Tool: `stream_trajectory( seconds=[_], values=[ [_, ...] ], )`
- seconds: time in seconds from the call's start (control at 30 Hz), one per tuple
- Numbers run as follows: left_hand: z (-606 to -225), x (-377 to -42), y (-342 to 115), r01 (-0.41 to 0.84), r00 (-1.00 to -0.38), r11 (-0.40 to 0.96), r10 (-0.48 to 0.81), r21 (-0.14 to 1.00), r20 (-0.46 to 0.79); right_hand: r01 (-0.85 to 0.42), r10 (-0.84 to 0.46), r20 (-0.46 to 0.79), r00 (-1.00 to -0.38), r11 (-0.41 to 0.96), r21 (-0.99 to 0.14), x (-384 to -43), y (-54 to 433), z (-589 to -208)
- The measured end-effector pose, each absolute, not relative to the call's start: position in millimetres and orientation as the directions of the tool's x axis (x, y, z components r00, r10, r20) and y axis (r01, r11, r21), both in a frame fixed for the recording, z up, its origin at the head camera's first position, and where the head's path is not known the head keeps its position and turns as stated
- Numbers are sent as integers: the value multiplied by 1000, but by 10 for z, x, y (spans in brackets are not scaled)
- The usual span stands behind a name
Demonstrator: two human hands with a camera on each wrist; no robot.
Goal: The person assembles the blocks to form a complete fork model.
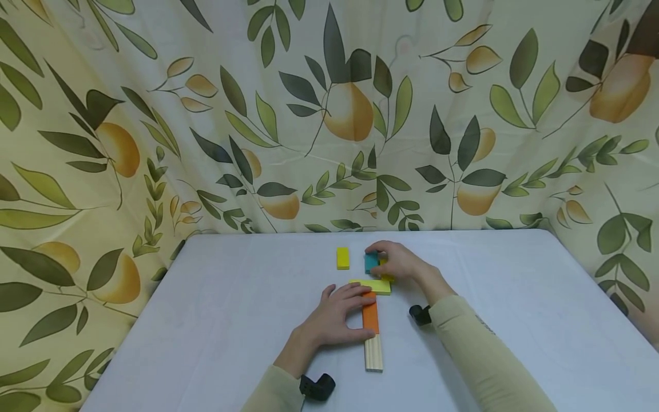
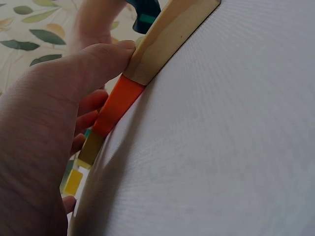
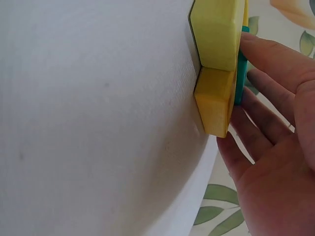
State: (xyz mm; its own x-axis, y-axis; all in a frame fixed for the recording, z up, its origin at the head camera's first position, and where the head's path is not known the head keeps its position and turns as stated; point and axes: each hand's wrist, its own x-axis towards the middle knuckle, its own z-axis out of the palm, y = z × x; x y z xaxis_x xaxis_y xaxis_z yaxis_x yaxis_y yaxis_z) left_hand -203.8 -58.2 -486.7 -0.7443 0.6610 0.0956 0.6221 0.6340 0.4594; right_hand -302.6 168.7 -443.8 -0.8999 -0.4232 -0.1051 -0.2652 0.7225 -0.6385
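Note:
In the head view a teal block [image 1: 370, 262] is pinched between the thumb and fingers of my right hand [image 1: 399, 263]. Partly hidden beneath that hand is a yellow block [image 1: 388, 277]. A yellow-green block [image 1: 380, 286] lies crosswise in front, against the end of an orange block [image 1: 370, 315]. The orange block meets a plain wooden block [image 1: 373, 355], forming a line. My left hand [image 1: 334, 317] rests along this line, its fingers extended over the orange and yellow-green blocks. Its thumb [image 2: 110, 56] touches near the orange and wooden blocks' joint in the left wrist view.
A separate yellow block [image 1: 342, 258] stands to the left of the teal one. White cloth covers the table [image 1: 231, 320]. A leaf-and-fruit patterned curtain [image 1: 216, 114] hangs behind the table's far edge. Each wrist carries a small black camera [image 1: 317, 387].

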Motion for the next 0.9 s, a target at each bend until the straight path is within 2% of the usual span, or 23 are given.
stream_trajectory(
  seconds=[0.9],
  values=[
    [-4862,-2033,-585,616,-744,625,661,479,94,-303,-449,-73,-891,706,-640,-3001,1671,-4448]
  ],
)
